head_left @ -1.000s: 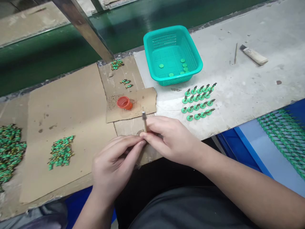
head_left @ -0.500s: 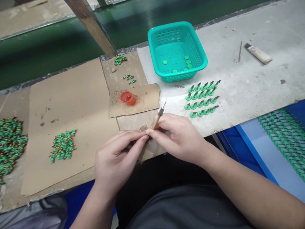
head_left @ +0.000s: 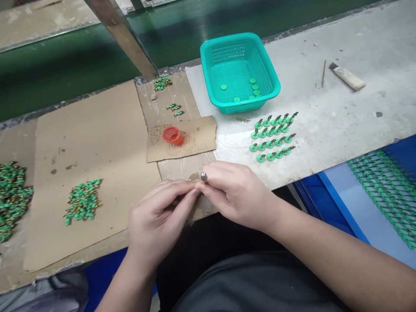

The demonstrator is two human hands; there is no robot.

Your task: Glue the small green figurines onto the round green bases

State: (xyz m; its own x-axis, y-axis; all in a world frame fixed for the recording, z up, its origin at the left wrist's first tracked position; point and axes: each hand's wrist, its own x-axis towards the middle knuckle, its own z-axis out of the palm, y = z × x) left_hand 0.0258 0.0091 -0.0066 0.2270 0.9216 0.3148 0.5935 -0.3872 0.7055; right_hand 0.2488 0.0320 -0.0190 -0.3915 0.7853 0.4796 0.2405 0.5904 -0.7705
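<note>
My left hand (head_left: 159, 212) is closed in a pinch near the table's front edge; whatever is between its fingertips is hidden. Against it, fingertips touching, my right hand (head_left: 237, 190) grips a slim wooden-handled tool (head_left: 203, 177) with a metal end, seen almost end-on. Just beyond the hands, a small red cup (head_left: 173, 136) of liquid stands on a cardboard piece (head_left: 198, 143). To the right, small dark figures on round green bases (head_left: 271, 144) stand in rows. Loose green-and-gold pieces (head_left: 83, 201) lie heaped on cardboard at left.
A teal basket (head_left: 239, 106) holding several green discs stands at the back. A larger heap of pieces (head_left: 13, 199) lies far left. A thin stick (head_left: 323, 73) and a flat brush-like tool (head_left: 347, 77) rest at right. Below the table edge, a tray carries rows of green pieces (head_left: 383, 195).
The tool in my right hand has swung from leaning away, tip up and right, to pointing nearly at the camera. Both hands stay pressed together. The view has shifted slightly.
</note>
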